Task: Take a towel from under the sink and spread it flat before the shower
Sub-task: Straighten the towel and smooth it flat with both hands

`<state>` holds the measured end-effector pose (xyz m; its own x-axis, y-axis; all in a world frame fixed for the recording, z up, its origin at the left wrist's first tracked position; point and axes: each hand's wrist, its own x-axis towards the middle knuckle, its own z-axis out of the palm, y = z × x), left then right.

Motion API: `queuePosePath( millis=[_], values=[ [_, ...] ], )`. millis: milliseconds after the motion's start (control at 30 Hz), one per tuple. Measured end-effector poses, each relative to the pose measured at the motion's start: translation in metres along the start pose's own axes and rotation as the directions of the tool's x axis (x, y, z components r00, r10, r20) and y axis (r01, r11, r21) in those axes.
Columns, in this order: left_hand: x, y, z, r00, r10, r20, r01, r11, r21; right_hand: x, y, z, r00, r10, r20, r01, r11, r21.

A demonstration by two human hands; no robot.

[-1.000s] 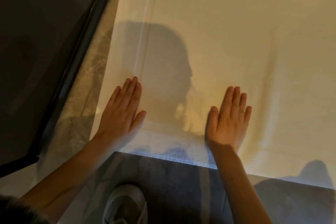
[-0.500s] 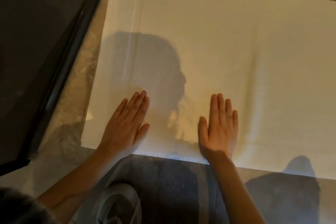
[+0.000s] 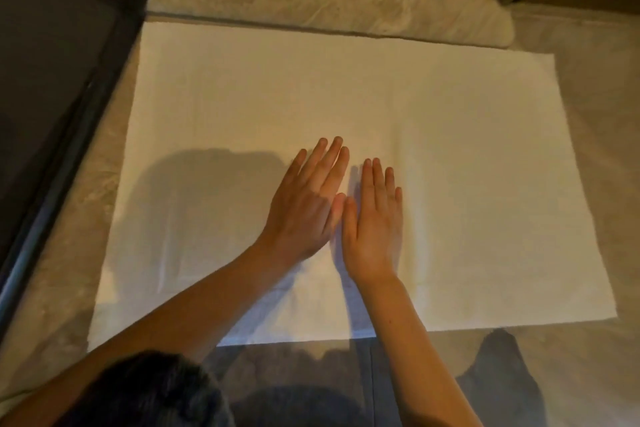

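Towel point(image 3: 450, 135) lies spread flat on floor point(image 3: 588, 166). Left hand point(image 3: 304, 208) and right hand point(image 3: 375, 225) press palm-down at its centre, side by side, fingers straight toward 12 o'clock, gripping nothing.

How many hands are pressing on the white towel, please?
2: the left hand lies flat near the middle of the towel, and the right hand lies flat just beside it, thumbs close together. Neither is hidden.
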<state>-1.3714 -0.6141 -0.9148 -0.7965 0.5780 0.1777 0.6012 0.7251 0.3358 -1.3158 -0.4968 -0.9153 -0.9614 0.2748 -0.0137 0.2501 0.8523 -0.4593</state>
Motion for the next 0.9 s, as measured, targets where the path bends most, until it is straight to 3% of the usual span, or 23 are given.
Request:
queuePosePath(
  millis=[200, 267, 367, 600, 733, 900],
  values=[
    [0.056, -0.015, 0.036, 0.996, 0.069, -0.050, -0.068, 0.997, 0.027, 0.034, 0.013, 0.014, 0.996, -0.013, 0.085, 0.018, 0.998, -0.062],
    [0.059, -0.024, 0.046, 0.993, 0.115, -0.024, -0.114, 0.993, 0.034, 0.040, 0.023, 0.019, 0.992, -0.048, 0.116, 0.062, 0.991, -0.119],
    [0.063, -0.031, 0.054, 0.994, 0.076, 0.077, -0.080, 0.996, 0.050, 0.043, 0.039, 0.019, 0.990, -0.089, 0.111, 0.107, 0.980, -0.167],
    [0.065, -0.033, 0.057, 0.985, 0.027, 0.168, -0.054, 0.986, 0.160, 0.041, 0.116, -0.013, 0.996, 0.085, 0.026, -0.077, 0.972, -0.222],
    [0.065, -0.028, 0.052, 0.985, 0.021, 0.172, -0.046, 0.989, 0.142, 0.045, 0.106, -0.017, 0.986, 0.166, -0.026, -0.167, 0.968, -0.188],
    [0.085, -0.029, 0.043, 0.997, 0.081, 0.002, -0.081, 0.997, 0.016, 0.081, 0.045, 0.001, 0.996, -0.084, 0.034, 0.088, 0.989, -0.122]
  ],
)
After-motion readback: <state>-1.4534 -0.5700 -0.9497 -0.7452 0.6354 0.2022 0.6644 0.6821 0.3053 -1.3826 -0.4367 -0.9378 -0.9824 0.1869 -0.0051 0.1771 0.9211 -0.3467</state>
